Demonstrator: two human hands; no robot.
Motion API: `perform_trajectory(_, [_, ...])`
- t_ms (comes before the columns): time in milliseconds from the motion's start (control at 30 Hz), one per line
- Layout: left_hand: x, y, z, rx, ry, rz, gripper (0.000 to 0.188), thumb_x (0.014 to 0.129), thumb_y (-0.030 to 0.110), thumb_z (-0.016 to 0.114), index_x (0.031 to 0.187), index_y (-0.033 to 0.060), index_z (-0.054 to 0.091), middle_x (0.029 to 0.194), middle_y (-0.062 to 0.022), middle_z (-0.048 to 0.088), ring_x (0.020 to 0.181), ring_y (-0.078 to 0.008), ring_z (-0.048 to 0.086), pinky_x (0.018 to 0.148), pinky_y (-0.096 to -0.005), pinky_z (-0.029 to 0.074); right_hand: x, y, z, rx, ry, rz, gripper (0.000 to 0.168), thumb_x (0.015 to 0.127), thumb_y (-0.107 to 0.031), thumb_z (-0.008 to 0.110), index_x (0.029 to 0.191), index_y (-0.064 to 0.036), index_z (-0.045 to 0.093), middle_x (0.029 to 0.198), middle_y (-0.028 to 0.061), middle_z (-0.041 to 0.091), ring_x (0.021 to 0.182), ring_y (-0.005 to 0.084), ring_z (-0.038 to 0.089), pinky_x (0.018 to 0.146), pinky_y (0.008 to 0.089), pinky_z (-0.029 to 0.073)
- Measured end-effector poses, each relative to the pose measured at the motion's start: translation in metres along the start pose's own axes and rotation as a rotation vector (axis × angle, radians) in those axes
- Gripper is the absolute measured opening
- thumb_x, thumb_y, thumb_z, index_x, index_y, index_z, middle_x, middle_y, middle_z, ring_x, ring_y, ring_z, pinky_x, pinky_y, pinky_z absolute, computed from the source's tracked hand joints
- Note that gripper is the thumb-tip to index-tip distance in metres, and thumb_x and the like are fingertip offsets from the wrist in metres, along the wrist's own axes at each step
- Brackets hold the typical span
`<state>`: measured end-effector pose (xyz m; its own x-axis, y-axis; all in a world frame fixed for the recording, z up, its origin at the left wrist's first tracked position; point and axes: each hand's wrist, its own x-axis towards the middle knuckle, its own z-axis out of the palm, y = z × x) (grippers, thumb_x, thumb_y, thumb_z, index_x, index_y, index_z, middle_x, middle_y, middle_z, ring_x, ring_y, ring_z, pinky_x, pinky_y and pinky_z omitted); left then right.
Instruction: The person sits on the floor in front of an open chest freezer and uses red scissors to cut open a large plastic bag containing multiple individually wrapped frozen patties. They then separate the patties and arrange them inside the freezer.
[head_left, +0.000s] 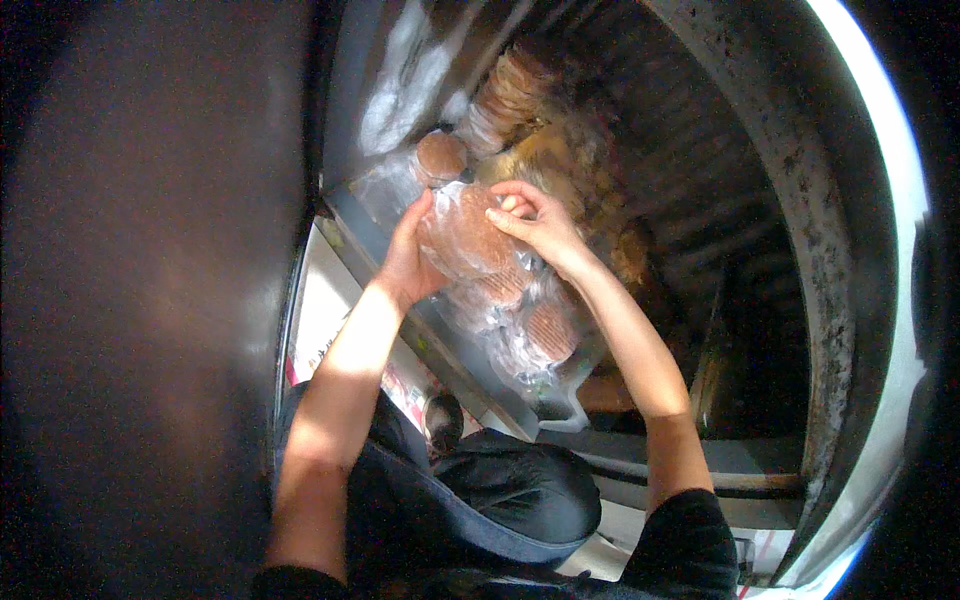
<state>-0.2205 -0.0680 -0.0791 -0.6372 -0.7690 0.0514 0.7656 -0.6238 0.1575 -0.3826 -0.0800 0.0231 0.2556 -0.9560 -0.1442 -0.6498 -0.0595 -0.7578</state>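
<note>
A stack of round reddish-brown patties in clear plastic wrapping (469, 229) is held up between both hands. My left hand (412, 255) grips its left side, the thumb along the edge. With thumb and curled fingers, my right hand (529, 217) pinches the plastic at the upper right. Just below lie more wrapped round patties (551, 330) with ridged surfaces, in a grey tray or drawer (480, 375). One more wrapped patty stack (441, 156) lies above my left hand. What the hidden fingers of my left hand touch cannot be seen.
Behind the hands are bagged yellowish food (551, 161) and stacked round pieces in plastic (514, 94). A dark panel (150, 300) stands close at the left. A worn, curved metal rim (817, 225) bounds the dark interior on the right. My knee (525, 487) is below.
</note>
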Motion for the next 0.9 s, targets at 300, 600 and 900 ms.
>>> perform_trajectory(300, [0.009, -0.001, -0.034, -0.183, 0.392, -0.142, 0.064, 0.086, 0.056, 0.023, 0.125, 0.0083, 0.04, 0.125, -0.0118, 0.044, 0.114, -0.0312, 0.043, 0.093, -0.0496, 0.037, 0.003, 0.024, 0.029, 0.855, -0.321, 0.551, 0.049, 0.077, -0.019, 0.062, 0.12, -0.002, 0.043, 0.112, 0.0127, 0.054, 0.101, 0.0237, 0.054, 0.085, 0.038, 0.046])
perform_trajectory(600, [0.004, 0.027, -0.022, 0.257, 0.91, 0.363, 0.066, 0.082, 0.06, 0.034, 0.126, 0.0097, 0.036, 0.126, -0.0038, 0.037, 0.109, -0.0169, 0.034, 0.09, -0.0331, 0.025, 0.097, 0.046, 0.054, 1.465, -0.048, 0.567, 0.044, 0.083, -0.034, 0.05, 0.12, -0.01, 0.045, 0.116, 0.0108, 0.052, 0.109, 0.0292, 0.048, 0.088, 0.0494, 0.041])
perform_trajectory(900, [0.003, 0.033, -0.038, 0.294, 0.921, 0.316, 0.036, 0.084, 0.049, 0.041, 0.09, 0.0156, 0.054, 0.08, 0.0058, 0.046, 0.069, -0.008, 0.039, 0.066, -0.0257, 0.031, 0.246, 0.121, 0.047, 1.524, 0.196, 0.635, 0.041, 0.088, -0.033, 0.033, 0.125, -0.015, 0.037, 0.125, 0.0149, 0.043, 0.111, 0.0367, 0.043, 0.088, 0.0653, 0.026])
